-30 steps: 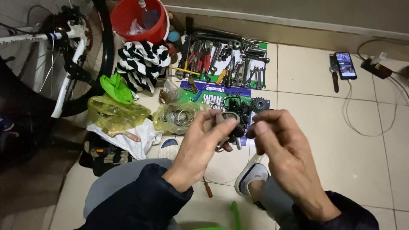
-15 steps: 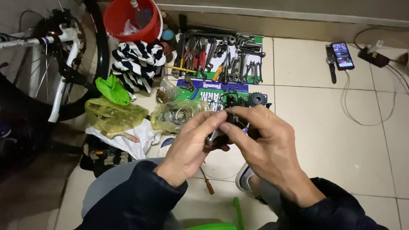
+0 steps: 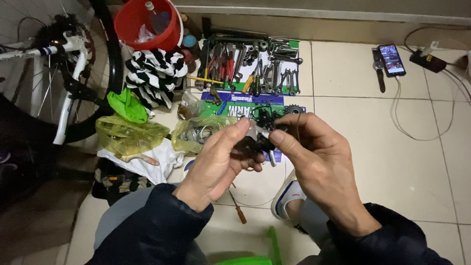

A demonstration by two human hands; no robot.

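Both thumbs and forefingers pinch 1 small black-and-silver bicycle part (image 3: 257, 140): the left hand (image 3: 218, 162) grips from below, the right hand (image 3: 314, 157) from above. A second ago the hands were apart around it; now they have closed together and dropped lower, so the grip looks firmer. The part hangs above the tiled floor (image 3: 382, 162), nearer than the laid-out tools (image 3: 255, 66). Bare tile lies right of it; plastic bags (image 3: 130, 137) crowd left.

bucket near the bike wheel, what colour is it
Red; the bucket shows clearly at the top of the head view.
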